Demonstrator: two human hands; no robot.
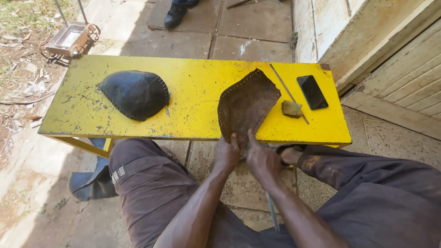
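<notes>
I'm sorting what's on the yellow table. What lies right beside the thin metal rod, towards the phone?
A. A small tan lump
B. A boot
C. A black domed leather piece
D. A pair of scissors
A: the small tan lump rests against the rod, just left of the phone on the table.

Bright yellow bench (193, 92), scuffed with dark specks. Brown leather piece (245, 105), pale stitch holes dotting its edge. Black domed leather (135, 94), stitched rim. Glossy black phone (312, 92). Tan stone (291, 109).
</notes>
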